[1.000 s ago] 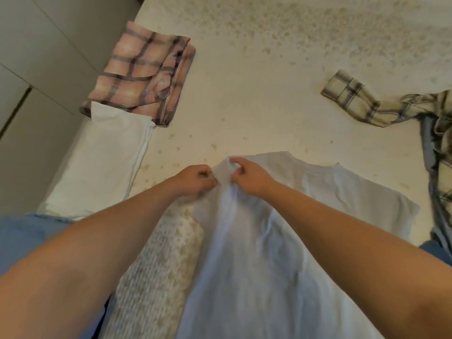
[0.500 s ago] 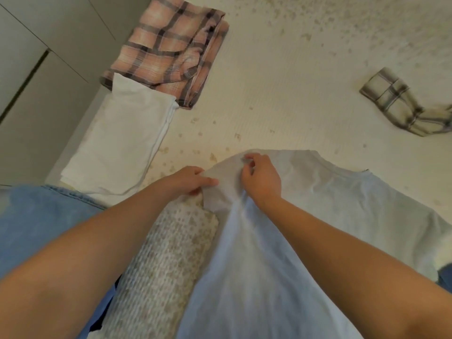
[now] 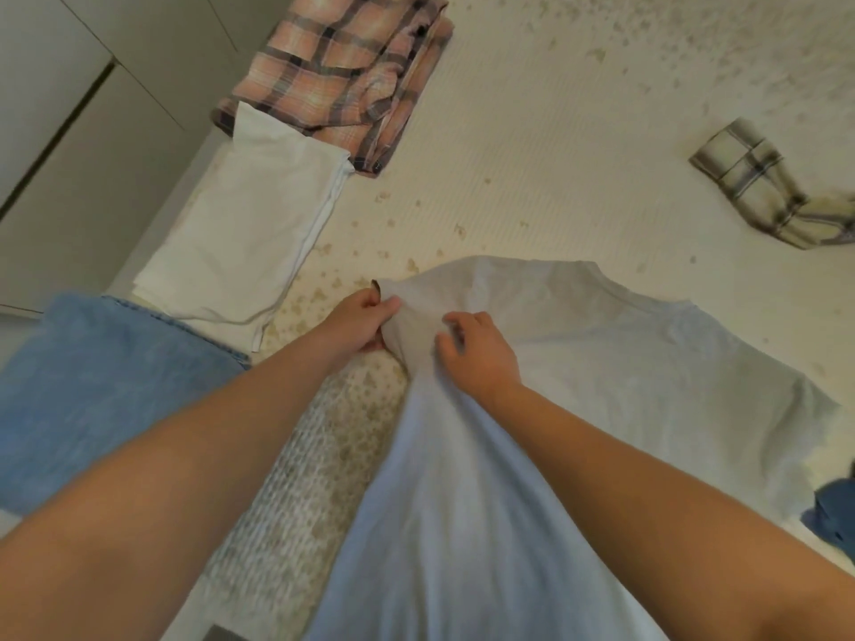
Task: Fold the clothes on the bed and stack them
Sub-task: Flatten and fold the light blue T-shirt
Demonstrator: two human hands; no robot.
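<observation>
A pale grey T-shirt [image 3: 624,363] lies spread on the cream speckled bed [image 3: 532,155], its body hanging over the near edge toward me. My left hand [image 3: 358,323] pinches the shirt's left shoulder edge. My right hand [image 3: 476,351] rests on the cloth just to the right, fingers curled into a bunched fold. A folded white garment [image 3: 245,238] lies at the bed's left edge, with a folded pink plaid shirt [image 3: 342,71] behind it.
Folded blue denim [image 3: 102,386] sits at the near left. An unfolded olive plaid sleeve [image 3: 763,187] lies at the far right. A bit of blue cloth [image 3: 833,515] shows at the right edge. White cabinet fronts [image 3: 69,131] run along the left.
The view has tilted down and left, bringing the denim into sight. My right hand slid a little toward me and right on the shirt; my left hand keeps its pinch at the shoulder.
</observation>
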